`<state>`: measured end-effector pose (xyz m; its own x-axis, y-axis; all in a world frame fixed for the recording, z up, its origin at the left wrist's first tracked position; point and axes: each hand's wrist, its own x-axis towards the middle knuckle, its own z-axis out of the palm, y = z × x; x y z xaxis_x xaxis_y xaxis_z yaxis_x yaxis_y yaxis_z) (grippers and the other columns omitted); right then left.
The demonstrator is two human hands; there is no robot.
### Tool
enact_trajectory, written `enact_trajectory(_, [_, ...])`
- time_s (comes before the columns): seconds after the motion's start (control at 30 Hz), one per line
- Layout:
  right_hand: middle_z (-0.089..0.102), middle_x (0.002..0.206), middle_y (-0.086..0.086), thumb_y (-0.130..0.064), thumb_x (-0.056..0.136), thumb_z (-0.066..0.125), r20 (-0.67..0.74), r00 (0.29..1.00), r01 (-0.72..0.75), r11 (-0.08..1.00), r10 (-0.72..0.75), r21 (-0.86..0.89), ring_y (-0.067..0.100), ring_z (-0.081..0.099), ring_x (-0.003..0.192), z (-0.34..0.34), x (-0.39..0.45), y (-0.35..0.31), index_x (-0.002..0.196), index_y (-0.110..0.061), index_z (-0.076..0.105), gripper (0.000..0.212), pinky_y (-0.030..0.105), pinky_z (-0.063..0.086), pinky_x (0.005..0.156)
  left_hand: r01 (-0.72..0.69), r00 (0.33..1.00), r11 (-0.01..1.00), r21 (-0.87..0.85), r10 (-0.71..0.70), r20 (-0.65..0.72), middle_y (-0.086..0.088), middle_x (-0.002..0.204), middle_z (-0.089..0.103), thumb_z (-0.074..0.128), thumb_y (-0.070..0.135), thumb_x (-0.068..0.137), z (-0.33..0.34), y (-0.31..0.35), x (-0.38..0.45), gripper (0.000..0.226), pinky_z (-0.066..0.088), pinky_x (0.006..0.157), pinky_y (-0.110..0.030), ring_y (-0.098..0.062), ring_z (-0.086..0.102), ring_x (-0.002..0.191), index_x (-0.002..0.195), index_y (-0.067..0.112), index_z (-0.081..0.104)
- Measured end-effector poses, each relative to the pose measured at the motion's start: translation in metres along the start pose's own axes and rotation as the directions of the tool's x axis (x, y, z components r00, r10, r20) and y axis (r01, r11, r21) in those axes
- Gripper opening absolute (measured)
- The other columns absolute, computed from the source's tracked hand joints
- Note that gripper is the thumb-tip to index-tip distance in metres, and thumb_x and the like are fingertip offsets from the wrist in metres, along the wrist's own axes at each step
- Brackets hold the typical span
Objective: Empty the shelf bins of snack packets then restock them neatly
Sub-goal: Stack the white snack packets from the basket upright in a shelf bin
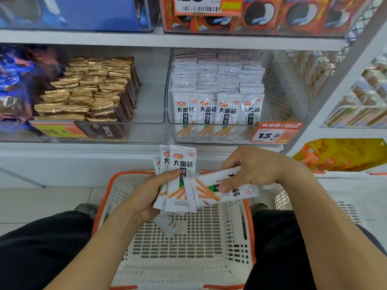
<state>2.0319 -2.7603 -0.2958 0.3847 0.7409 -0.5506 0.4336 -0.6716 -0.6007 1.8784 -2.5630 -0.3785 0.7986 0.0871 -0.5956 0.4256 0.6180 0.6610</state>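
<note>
A shop shelf (pixel 167 39) of white metal runs across the upper half of the view, carrying clear plastic bins. At 1 o'clock, the right bin (pixel 270 114) is packed with upright rows of white snack packets (pixel 217 91), an orange price tag (pixel 274 133) clipped at its lower right corner. At 10 o'clock, the left bin (pixel 150 105) holds stacked gold-wrapped wafers (pixel 90 91), with open space on its right side. Below, between the person's dark-trousered knees at 6 o'clock, sits a white slatted basket (pixel 188 248) with an orange rim; one clear-ended packet (pixel 167 225) lies tilted in it.

Above the basket, the left hand (pixel 144 197) grips a small upright fan of white packets (pixel 180 176), thumb curled across the front one. Just right of it, the right hand (pixel 251 168) pinches a sideways packet (pixel 217 189), fingers over the top and thumb pressing its face. That packet's left end touches the fan.
</note>
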Motion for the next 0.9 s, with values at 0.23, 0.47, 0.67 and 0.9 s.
enact_trajectory(0.23, [0.060,0.100,-0.011,-0.041,0.046,0.100,-0.276,0.952,-0.094,0.983,0.135,0.156,-0.002,0.056,0.083,0.011,0.020,-0.012,0.119,-0.027,0.060,0.084,0.017,0.041,0.061,-0.035,0.973,0.992,0.119,0.007,0.230,-0.025,0.123,0.067,0.098,0.038,0.053,0.010,-0.015,0.002,0.081,0.059,0.080,-0.042,-0.037,0.069,0.108,0.122,0.008,0.070])
enact_trajectory(0.47, [0.069,0.123,0.003,-0.035,0.079,0.086,-0.190,0.964,-0.050,0.827,0.187,0.560,0.026,0.069,0.110,0.029,0.024,-0.009,0.136,-0.016,0.053,0.068,0.051,0.055,0.098,-0.142,0.986,0.989,0.038,0.137,0.098,-0.020,0.108,0.074,0.100,0.039,0.042,0.031,-0.011,0.018,0.067,0.060,0.071,-0.036,-0.029,0.074,0.090,0.101,0.013,0.080])
enact_trajectory(0.67, [0.068,0.115,0.020,0.003,0.095,0.047,-0.025,1.000,0.013,0.502,0.017,0.865,0.032,0.066,0.097,0.023,0.019,-0.007,0.130,0.003,0.060,0.037,0.042,0.055,0.087,-0.288,0.956,0.930,0.227,0.291,0.020,-0.008,0.105,0.077,0.064,0.019,0.090,0.068,0.003,0.013,0.034,0.060,0.071,-0.032,-0.021,0.074,0.092,0.124,0.015,0.064])
enact_trajectory(0.9, [0.072,0.111,0.019,0.023,0.086,0.047,-0.106,0.994,0.111,0.444,-0.035,0.889,0.034,0.071,0.100,0.018,0.011,0.008,0.122,-0.001,0.064,0.046,0.049,0.058,0.089,-0.364,0.910,0.706,0.607,0.409,0.069,0.027,0.087,0.073,0.053,0.028,0.102,0.090,0.014,0.023,0.016,0.051,0.068,-0.011,0.006,0.068,0.084,0.103,0.040,0.064])
